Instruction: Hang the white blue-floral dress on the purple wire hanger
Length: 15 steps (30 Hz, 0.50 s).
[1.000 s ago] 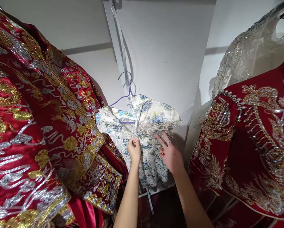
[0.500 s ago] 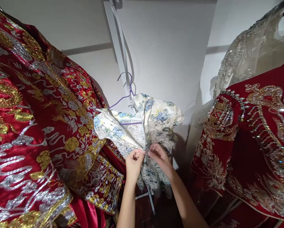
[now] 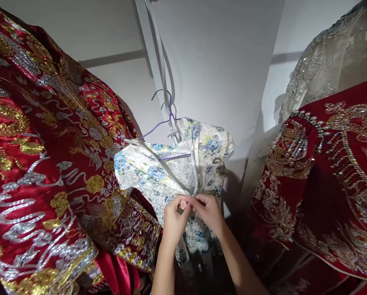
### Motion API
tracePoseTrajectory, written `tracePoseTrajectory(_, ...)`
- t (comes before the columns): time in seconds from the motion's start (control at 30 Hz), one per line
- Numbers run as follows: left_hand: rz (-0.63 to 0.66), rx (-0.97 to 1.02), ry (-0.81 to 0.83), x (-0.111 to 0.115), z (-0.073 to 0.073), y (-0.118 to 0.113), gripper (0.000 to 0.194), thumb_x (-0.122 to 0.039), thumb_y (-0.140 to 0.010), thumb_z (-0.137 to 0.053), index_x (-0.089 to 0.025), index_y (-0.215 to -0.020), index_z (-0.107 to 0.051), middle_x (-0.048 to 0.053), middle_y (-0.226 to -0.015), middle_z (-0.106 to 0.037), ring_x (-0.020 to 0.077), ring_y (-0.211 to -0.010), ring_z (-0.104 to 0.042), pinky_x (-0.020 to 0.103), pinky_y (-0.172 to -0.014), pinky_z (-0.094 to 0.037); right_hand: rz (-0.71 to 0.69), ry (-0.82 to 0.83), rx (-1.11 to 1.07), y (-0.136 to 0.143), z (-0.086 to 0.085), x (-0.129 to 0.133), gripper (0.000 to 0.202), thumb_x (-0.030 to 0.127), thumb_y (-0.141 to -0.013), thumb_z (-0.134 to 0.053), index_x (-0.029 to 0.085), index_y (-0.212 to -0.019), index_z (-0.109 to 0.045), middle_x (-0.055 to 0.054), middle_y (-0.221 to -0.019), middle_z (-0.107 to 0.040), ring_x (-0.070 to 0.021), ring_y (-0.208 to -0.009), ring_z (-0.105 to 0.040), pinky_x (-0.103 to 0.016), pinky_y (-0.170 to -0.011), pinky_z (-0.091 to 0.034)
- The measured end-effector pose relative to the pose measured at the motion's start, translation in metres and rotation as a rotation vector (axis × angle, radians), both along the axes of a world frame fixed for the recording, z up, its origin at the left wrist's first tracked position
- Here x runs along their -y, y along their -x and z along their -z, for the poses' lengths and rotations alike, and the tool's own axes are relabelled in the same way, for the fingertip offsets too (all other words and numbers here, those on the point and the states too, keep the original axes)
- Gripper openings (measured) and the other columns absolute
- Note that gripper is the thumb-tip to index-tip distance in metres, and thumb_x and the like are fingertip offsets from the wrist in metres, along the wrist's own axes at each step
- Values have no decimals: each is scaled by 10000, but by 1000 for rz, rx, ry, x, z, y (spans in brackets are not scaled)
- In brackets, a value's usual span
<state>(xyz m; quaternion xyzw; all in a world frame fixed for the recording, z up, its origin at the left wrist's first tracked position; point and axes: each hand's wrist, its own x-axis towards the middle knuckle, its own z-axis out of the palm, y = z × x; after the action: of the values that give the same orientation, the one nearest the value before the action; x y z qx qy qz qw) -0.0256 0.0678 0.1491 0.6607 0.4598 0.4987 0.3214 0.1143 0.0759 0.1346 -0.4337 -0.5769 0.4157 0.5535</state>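
Observation:
A white dress (image 3: 212, 143) with blue and yellow flowers hangs in front of me on a purple wire hanger (image 3: 155, 130). Its neckline crosses in a V. At the bottom of that V, my left hand (image 3: 175, 213) pinches the fabric between thumb and fingers. Right beside it, my right hand (image 3: 209, 211) pinches the same spot, the two thumbs nearly touching. Any fastener there is covered by my fingertips. Below my wrists the skirt falls into shadow.
A red jacket (image 3: 94, 186) with gold and silver embroidery hangs close on the left. On the right hang a beaded red garment (image 3: 325, 196) and a sheer whitish beaded one (image 3: 327, 65). A white metal rail (image 3: 155, 49) runs down the pale wall (image 3: 220, 53) behind the hanger.
My right hand's fingers have closed in on the neckline beside my left hand. The dress front is drawn slightly toward me and its left shoulder has shifted left.

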Motion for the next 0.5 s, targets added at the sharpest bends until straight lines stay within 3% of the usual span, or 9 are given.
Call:
tracePoseTrajectory(0.1,-1,-20,-53,1,-1,-2,42,-239,-851,-631,-200,-839,-642,17,-749,-545,178,-720,-510,259,-668,-399,19,-26,-81,5,-2,2,401,435,-889,-604,184,-585,-528,24,-555,-421,-122,-555,-395,-252,-527,-295)
tracePoseTrajectory(0.2,44,-45,-103,5,-6,-5,160,-103,-764,-595,-215,-873,-565,17,-855,-548,184,-808,-523,260,-725,-411,-3,-51,-146,12,-6,3,329,403,-888,-605,177,-650,-627,6,-592,-502,-138,-588,-446,-258,-552,-332)
tracePoseTrajectory(0.33,74,9,-79,2,-2,-1,154,-113,-775,-556,-218,-887,-545,16,-847,-565,183,-815,-546,270,-753,-435,-46,-23,-227,18,-6,1,311,427,-877,-620,174,-710,-688,-8,-619,-566,-146,-602,-498,-263,-577,-382)
tracePoseTrajectory(0.5,-265,226,-59,-36,25,18,182,-276,-777,-626,-182,-932,-606,53,-876,-644,182,-794,-612,288,-752,-482,-41,140,-302,9,7,-12,327,501,-814,-669,175,-815,-690,28,-549,-493,-119,-500,-411,-256,-490,-323)
